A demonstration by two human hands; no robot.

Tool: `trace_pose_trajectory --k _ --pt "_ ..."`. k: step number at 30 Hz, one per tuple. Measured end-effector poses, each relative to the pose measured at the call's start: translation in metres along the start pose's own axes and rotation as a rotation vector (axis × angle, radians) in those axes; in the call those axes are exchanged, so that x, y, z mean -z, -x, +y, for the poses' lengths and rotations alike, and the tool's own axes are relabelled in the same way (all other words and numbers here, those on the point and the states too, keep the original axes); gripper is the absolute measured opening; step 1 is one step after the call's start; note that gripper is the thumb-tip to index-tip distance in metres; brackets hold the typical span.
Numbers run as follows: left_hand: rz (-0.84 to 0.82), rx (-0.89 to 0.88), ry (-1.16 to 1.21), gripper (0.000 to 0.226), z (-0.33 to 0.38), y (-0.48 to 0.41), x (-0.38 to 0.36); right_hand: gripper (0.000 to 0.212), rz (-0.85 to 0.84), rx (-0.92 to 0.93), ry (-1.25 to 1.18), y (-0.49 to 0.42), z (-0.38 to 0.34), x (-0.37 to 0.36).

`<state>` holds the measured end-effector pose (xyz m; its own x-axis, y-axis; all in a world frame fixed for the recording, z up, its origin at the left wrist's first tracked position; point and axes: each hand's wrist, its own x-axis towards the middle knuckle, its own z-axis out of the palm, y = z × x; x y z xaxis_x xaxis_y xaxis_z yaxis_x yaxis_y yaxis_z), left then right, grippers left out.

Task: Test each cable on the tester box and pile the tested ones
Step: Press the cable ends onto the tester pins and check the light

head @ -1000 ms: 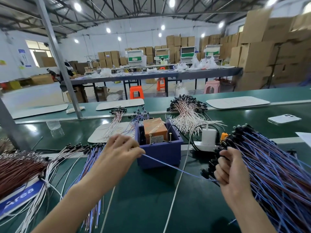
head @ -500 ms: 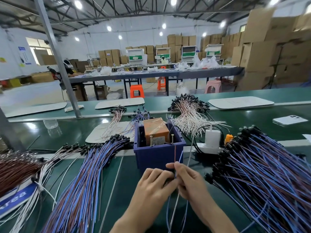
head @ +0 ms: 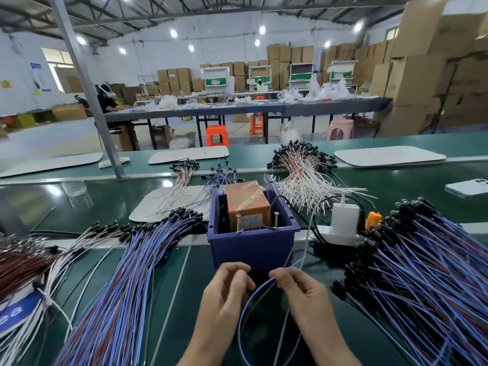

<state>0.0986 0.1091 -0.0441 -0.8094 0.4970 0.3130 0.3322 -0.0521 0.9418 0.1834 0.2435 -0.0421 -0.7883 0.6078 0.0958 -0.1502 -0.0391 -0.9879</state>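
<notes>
A: From the left, then. Is that fanned bundle [head: 126, 273] of blue and brown wires on the counter [head: 196, 260] the tested lot?

B: I judge so. Its black plugs lie away from the person and its tails toward them.

A: And the left hand [head: 227, 294]?

B: The fingers are curled, thumb tip against forefinger, just in front of the tester box [head: 253, 247]. I cannot tell whether a strand sits in that pinch.

A: What about the cable [head: 241, 320] being worked on?

B: It's a thin blue and brown pair, bent in a loose loop between the hands and running off the lower edge. Its free ends rise from the right hand [head: 303, 294] toward the box's front wall, leaning a little rightward. So the long axis runs near to far, folded on itself.

A: How will it handle?

B: Light and limp, I'd say, with no shape of its own. It's best pinched close behind the ends, so they can be steered onto the two upright pins [head: 276, 220]. The right thumb and forefinger pinch it just there.

A: And far right?

B: The big heap [head: 422, 273], probably untested.
</notes>
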Motion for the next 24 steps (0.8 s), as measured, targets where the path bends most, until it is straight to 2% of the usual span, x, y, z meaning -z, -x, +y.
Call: trace_pose_trajectory --k 3,6,10,14,18,24 --pt "-0.135 -0.044 -0.155 0.014 -0.002 0.004 -0.006 0.02 -0.041 0.034 0.044 0.001 0.0 -0.002" --pt "-0.119 -0.083 -0.26 0.015 -0.005 0.004 -0.008 0.023 -0.035 0.036 0.062 0.001 0.002 -0.002" --pt "0.041 -0.121 -0.258 0.01 -0.008 0.003 -0.008 0.023 -0.022 0.019 0.053 0.002 0.0 -0.003" --pt "0.244 -0.136 -0.198 0.012 -0.01 0.0 -0.002 0.025 0.136 0.033 -0.009 0.002 0.003 0.005" --pt "0.339 -0.143 -0.21 0.025 -0.011 -0.003 0.006 0.031 0.278 0.135 0.147 0.003 0.007 0.007" --pt "0.433 -0.15 -0.295 0.023 -0.012 -0.008 0.017 0.02 0.303 0.33 0.389 -0.002 0.003 -0.005"
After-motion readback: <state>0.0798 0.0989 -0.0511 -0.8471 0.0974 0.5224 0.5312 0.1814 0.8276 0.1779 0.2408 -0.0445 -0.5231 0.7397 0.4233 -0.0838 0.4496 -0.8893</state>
